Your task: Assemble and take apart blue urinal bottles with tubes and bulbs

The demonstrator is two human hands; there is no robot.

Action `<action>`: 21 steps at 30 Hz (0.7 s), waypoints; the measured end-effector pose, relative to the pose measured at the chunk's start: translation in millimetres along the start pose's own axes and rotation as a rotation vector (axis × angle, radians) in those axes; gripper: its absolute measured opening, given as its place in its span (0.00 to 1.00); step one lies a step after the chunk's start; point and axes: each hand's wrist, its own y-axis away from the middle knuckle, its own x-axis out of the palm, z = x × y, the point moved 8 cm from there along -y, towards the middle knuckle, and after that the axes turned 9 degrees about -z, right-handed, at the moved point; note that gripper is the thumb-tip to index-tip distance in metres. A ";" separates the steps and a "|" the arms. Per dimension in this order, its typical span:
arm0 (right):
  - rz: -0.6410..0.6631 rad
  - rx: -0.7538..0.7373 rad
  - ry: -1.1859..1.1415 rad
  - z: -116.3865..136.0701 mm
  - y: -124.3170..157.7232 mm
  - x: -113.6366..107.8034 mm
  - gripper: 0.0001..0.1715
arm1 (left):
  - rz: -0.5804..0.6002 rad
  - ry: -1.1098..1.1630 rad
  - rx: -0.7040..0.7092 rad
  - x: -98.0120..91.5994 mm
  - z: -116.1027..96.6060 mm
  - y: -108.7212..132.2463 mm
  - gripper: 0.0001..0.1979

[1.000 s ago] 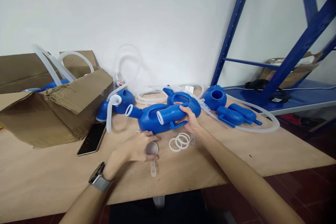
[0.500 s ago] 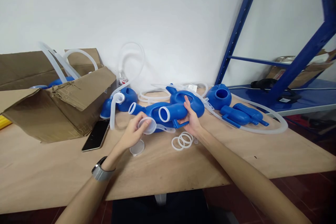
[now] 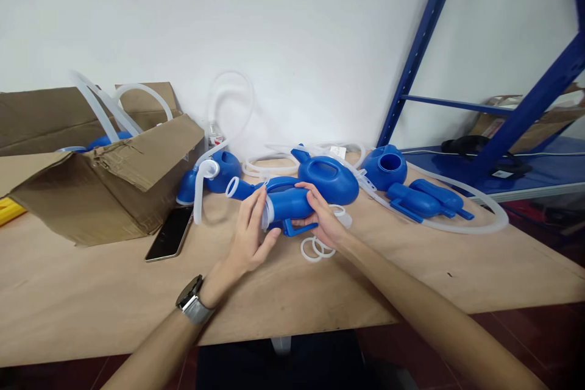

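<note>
My right hand [image 3: 323, 217] is wrapped around the rear of a blue plastic funnel piece [image 3: 290, 204], a short wide tube with a bar-like clip below. The piece lies sideways, its pale-rimmed mouth to the left. Flat against that mouth rests my left hand [image 3: 252, 231], fingers stretched and thumb apart. The translucent cap is mostly hidden behind this palm, and I cannot tell whether it is seated. White rings [image 3: 312, 250] lie on the table below my right hand. Behind the piece is a blue bottle [image 3: 237, 187] with a white-rimmed neck, and another blue handled bottle [image 3: 328, 180].
An open cardboard box [image 3: 114, 195] with hoses [image 3: 107, 109] stands at left, a phone [image 3: 170, 234] beside it. More blue bottles [image 3: 384, 167], two similar funnel pieces [image 3: 423, 200] and a long hose [image 3: 491, 210] lie right. Blue shelving [image 3: 420, 49] rises behind.
My left hand has brought the translucent cap to the funnel piece's mouth, and its fingers have straightened from a pinch. The funnel piece has shifted left and turned its mouth toward my left palm.
</note>
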 end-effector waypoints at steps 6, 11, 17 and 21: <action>-0.019 -0.030 -0.002 3.8 -0.4 -4.5 0.27 | 0.081 0.124 -0.183 6.5 20.1 4.1 0.38; 0.000 -0.058 0.056 1.4 -1.2 -5.0 0.26 | 0.000 0.048 -0.195 -1.2 28.6 3.7 0.33; 0.057 -0.136 0.144 2.6 4.9 -0.4 0.26 | -0.018 -0.039 -0.361 -8.7 38.7 9.9 0.32; 0.152 -0.329 0.287 13.9 12.7 5.4 0.28 | -0.083 0.041 -0.483 -14.9 40.1 7.3 0.31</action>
